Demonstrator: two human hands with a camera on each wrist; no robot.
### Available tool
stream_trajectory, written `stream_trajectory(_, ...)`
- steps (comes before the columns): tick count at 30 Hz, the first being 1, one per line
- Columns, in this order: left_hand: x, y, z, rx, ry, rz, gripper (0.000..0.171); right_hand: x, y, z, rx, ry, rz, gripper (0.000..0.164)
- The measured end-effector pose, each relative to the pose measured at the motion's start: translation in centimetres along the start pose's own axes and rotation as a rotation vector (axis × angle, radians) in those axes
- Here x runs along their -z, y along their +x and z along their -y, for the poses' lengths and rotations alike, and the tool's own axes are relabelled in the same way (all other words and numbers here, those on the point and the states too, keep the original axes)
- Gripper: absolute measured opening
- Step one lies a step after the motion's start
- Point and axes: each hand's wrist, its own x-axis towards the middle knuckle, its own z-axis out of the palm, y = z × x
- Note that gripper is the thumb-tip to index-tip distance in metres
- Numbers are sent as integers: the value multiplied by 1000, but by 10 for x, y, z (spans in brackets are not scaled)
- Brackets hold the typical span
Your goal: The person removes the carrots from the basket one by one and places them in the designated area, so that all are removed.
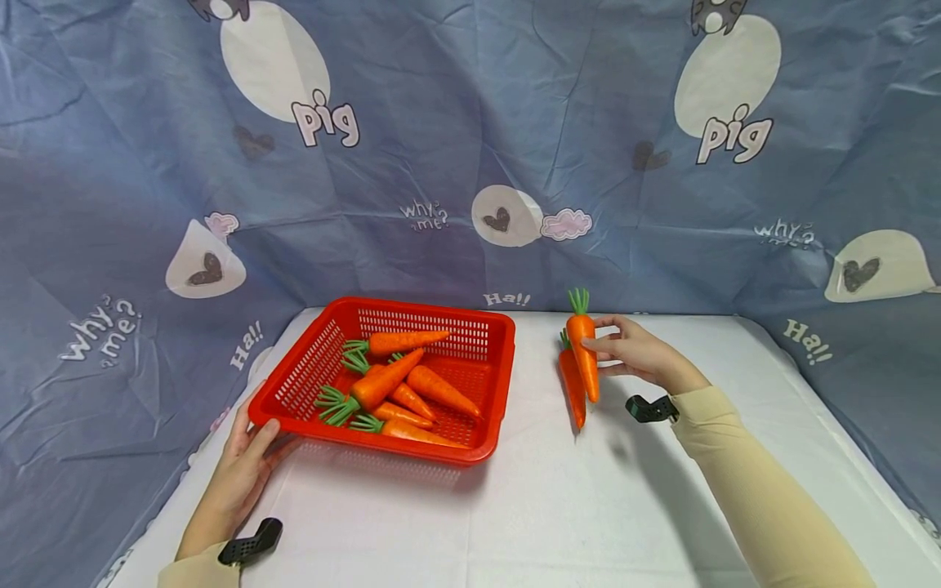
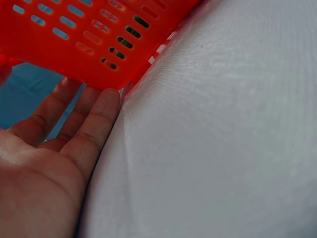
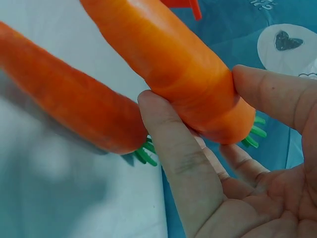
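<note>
My right hand (image 1: 638, 353) pinches an orange carrot (image 1: 584, 347) with a green top between thumb and fingers, its tip pointing down toward me. In the right wrist view the fingers press both sides of this carrot (image 3: 193, 74) near its leafy end. Just left of it, a second carrot (image 1: 571, 384) lies on the white cloth, partly overlapped by the held one. My left hand (image 1: 246, 465) grips the near left corner of a red plastic basket (image 1: 507, 367), thumb at the rim. From the left wrist, its fingers (image 2: 99, 116) reach under the slotted basket corner (image 2: 74, 64).
Inside the basket lie several more carrots (image 1: 382, 388), heaped at different angles. A white cloth (image 1: 537, 506) covers the table. Behind and at both sides hangs a blue printed curtain (image 1: 456, 122), close to the table's back edge.
</note>
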Motion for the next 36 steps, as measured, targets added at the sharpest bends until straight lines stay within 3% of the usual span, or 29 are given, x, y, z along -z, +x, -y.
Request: stream_trajectory(36,-1,0,0,-7,-11,-5,62,24,-1,-37,-50,-23,-38,74)
